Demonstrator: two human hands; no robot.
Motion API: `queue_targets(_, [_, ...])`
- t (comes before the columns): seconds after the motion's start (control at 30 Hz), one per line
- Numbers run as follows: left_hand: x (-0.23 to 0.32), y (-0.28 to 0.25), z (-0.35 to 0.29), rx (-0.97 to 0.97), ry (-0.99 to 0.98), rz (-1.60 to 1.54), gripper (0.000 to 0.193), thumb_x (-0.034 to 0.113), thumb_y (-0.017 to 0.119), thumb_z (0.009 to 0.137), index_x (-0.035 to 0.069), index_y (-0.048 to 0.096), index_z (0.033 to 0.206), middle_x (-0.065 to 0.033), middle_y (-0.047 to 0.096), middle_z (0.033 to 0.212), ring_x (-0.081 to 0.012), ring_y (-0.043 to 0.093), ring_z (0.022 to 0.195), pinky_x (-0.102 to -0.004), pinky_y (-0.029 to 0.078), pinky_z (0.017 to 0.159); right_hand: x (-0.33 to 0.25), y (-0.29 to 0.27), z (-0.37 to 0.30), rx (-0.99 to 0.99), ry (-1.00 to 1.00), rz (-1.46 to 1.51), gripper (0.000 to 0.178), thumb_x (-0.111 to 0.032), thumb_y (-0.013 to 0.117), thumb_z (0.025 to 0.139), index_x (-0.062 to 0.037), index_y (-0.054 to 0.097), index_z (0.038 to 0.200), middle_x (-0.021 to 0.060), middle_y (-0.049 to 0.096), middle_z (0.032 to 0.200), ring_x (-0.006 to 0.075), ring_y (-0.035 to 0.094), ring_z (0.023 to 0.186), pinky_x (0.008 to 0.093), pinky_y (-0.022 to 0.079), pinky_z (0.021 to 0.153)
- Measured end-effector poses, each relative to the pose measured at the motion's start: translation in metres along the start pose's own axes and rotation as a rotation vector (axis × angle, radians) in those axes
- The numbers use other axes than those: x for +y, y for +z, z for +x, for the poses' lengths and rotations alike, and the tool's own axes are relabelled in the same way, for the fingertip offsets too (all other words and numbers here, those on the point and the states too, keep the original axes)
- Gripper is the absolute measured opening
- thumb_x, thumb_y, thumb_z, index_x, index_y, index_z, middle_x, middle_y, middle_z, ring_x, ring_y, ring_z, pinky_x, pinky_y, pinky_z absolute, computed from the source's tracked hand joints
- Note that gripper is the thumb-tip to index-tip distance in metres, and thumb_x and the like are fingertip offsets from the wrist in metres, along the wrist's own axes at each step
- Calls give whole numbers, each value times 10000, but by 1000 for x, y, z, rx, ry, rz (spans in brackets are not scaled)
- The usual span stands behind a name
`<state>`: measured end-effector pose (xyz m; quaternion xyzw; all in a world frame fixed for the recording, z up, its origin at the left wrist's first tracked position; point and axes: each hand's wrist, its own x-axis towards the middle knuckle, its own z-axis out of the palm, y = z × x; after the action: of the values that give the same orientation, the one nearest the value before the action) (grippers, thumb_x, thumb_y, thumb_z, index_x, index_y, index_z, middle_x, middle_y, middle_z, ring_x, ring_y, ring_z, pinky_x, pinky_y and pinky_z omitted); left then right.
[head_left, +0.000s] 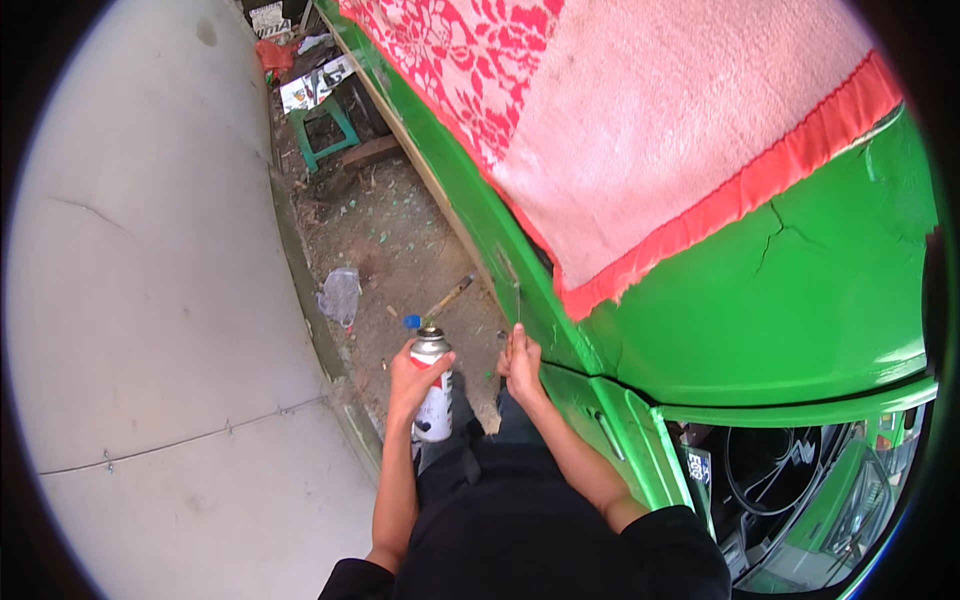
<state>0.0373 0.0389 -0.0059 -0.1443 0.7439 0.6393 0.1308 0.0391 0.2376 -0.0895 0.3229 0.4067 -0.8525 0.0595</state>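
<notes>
Pale grey wall (170, 300) stands on the far left, well apart from the left grip, and leaves a narrow strip of bare ground (400, 250) to stand on. Up beyond that grip a green stool (330, 154) sits on the strip, and nearer, just ahead and to its left, a clear plastic bag (341, 297) lies crumpled.

Then the left grip (412, 380) itself, fingers wrapped round the upper part of a white and silver can (432, 395). It's kept upright, I'd guess so that whatever is inside stays below the top. What looks like a torch head, with a blue knob (412, 321) and a brass-coloured tube (452, 296), sits just past the can's top, its tube slanting towards the green bodywork.

To the right of it, the right grip (522, 365) is clamped on a thin rod (518, 303), thumb laid along it, probably for fine steering. The rod points up at the green bodywork (780, 310); whether it touches, I can't tell. Beyond the right grip, a pink and red blanket (650, 150) is draped over that bodywork, perhaps to guard it. Farthest right, a steering wheel (731, 487) shows through the glass.
</notes>
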Motion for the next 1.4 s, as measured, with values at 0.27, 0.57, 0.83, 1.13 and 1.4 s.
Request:
queue_targets(0.27, [-13, 4, 13, -115, 29, -7, 466, 274, 871, 722, -21, 632, 992, -72, 694, 836, -128, 636, 722, -305, 519, 669, -7, 2, -1, -40, 68, 138, 255, -343, 574, 1011, -131, 511, 884, -35, 467, 657, 51, 305, 438, 226, 247, 406])
queue_targets(0.57, [-13, 12, 27, -193, 18, -47, 452, 265, 871, 731, -12, 627, 992, -68, 689, 826, -122, 633, 688, -301, 518, 638, -9, -18, 5, -204, 261, 452, 210, -305, 609, 992, -133, 534, 897, -82, 414, 614, 35, 278, 423, 210, 200, 401])
queue_targets(0.83, [-15, 9, 27, -221, 1, -45, 458, 263, 871, 734, -14, 619, 999, -69, 687, 840, -118, 636, 718, -290, 515, 654, -12, -5, 1, -120, 328, 466, 259, -322, 601, 995, -108, 558, 856, -90, 380, 547, 44, 265, 383, 224, 204, 394])
queue_targets(1.13, [-15, 12, 34, -243, -21, -122, 349, 185, 841, 774, 22, 633, 1002, -37, 688, 874, -104, 627, 755, -283, 505, 707, 1, -9, 13, -199, 398, 702, 272, -298, 610, 995, -101, 532, 824, -64, 379, 551, 52, 336, 456, 225, 234, 395])
queue_targets(1.4, [-10, 12, 36, -211, 5, -125, 426, 251, 870, 739, 11, 624, 990, -53, 687, 843, -112, 629, 716, -287, 512, 664, 2, -19, 14, -333, 421, 758, 281, -318, 616, 990, -133, 508, 807, -83, 355, 535, 43, 281, 404, 219, 186, 384])
